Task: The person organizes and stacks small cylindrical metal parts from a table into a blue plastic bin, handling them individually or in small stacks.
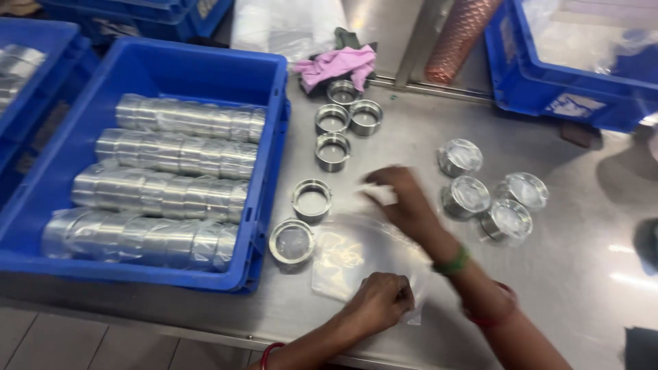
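Clear plastic bag (349,257) lies flat on the steel table (589,274), its near edge pinched by the left hand (380,301); the blurred right hand (404,199) reaches over it, grip indiscernible. Four rings (490,195) sit wrapped; six bare rings (329,147) seemingly remain.
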